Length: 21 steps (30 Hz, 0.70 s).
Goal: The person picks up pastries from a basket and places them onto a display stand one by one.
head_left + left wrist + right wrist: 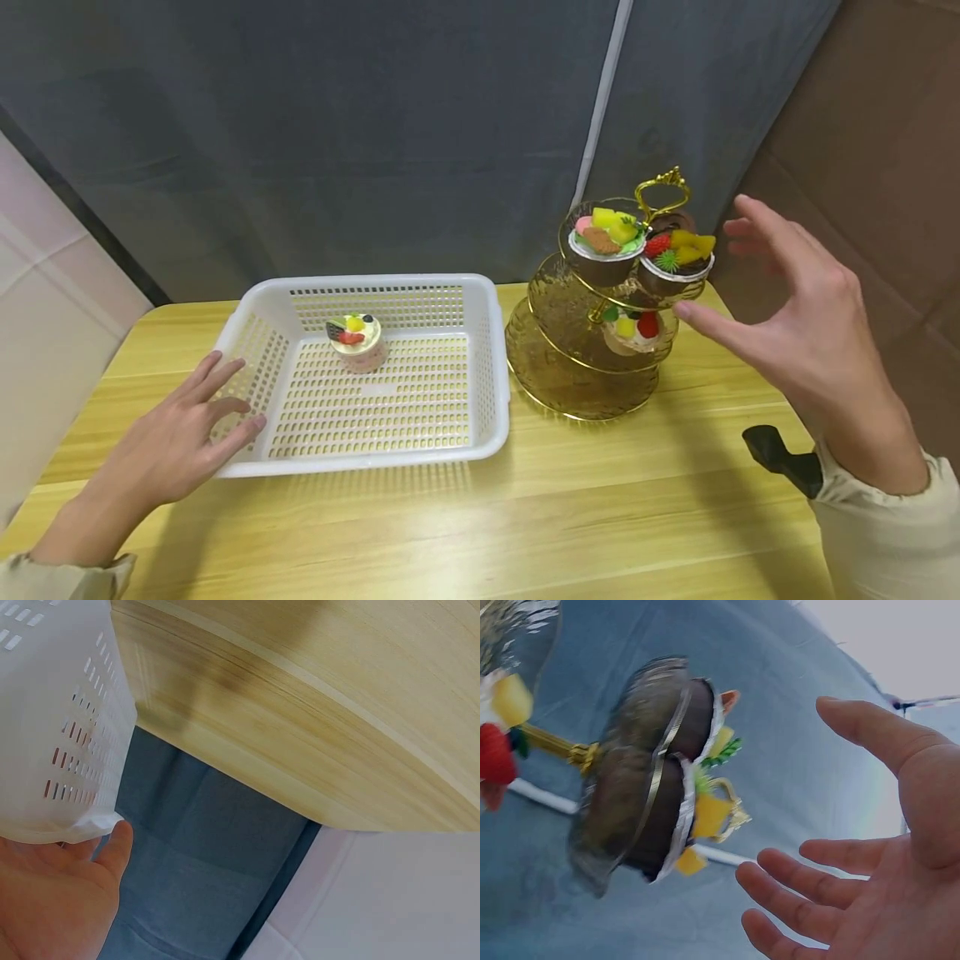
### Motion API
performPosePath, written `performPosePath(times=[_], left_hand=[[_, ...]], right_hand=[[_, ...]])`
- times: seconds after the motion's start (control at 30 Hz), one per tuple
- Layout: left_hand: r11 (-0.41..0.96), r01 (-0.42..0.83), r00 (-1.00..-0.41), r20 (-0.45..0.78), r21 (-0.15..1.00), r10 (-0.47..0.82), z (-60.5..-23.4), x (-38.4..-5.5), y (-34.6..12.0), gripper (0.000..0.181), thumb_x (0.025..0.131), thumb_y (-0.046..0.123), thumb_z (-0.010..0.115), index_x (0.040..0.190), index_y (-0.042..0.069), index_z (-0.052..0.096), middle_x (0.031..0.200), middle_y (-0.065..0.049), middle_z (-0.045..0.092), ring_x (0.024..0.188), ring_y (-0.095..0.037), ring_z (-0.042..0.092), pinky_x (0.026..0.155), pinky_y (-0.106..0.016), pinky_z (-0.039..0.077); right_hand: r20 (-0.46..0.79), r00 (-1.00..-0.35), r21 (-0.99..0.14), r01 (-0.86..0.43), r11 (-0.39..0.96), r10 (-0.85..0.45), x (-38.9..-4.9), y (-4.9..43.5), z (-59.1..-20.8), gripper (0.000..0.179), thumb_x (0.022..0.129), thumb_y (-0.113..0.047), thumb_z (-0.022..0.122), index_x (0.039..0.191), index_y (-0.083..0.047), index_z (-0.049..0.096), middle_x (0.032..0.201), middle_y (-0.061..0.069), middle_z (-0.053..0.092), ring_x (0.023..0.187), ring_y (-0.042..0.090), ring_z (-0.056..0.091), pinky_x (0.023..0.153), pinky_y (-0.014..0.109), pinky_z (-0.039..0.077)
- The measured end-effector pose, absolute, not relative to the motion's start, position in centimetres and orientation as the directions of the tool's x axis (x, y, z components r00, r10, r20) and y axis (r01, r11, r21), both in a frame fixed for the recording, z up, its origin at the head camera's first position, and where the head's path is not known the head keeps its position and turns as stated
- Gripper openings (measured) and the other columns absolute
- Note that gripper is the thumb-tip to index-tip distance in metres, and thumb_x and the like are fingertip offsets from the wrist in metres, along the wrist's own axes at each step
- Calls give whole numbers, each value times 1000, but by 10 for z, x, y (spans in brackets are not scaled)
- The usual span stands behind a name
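Observation:
My left hand (176,446) rests at the near left corner of a white plastic basket (491,375), fingers spread over its rim; the left wrist view shows the thumb touching the basket edge. Inside the basket stands a fruit-topped cupcake (357,346) in a pale cup. To the right, a tiered gold-rimmed cake stand (577,392) carries a dark-cup cupcake (607,246) and another dark-cup cupcake (675,262) on its top tier. A pale-cup cupcake (632,332) sits lower down. My right hand (817,329) hovers beside the top tier, thumb and fingers apart, holding nothing.
Both containers stand on a wooden table (450,533). A dark grey curtain (337,150) hangs behind it. The stand's gold loop handle (663,192) rises above the top cupcakes. A black strap piece (780,458) juts from the right wrist.

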<state>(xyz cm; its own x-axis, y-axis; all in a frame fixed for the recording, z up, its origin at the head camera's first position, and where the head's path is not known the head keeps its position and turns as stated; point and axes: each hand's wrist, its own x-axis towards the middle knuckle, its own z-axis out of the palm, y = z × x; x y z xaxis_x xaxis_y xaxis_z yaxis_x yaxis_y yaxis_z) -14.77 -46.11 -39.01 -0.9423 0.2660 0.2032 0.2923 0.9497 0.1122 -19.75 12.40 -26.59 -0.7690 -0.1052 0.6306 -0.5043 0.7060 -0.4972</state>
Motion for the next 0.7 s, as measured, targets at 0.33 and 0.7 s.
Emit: performPosePath(times=[0.33,0.7], left_hand=[[953,285,-945,195,101,262,-386,-144,-460,44,96,38,62,97,-4,75,147,-26,43,149,-43,16,85,-71,42],[953,286,-945,193,98,264,-387,-144,-460,45,96,38,61,98,-4,75,149,-25,41,150,-41,14,82,-70,44]], right_hand=[[748,-635,-412,-672,615,-193,-195,92,-242,94,58,-2,92,143,-11,54,136,7,60,128,19,52,108,23,33],[781,-494,-263,-815,516,-383,-205,38,-245,81,70,-24,87,141,-5,52,138,10,57,125,27,53,105,43,40]])
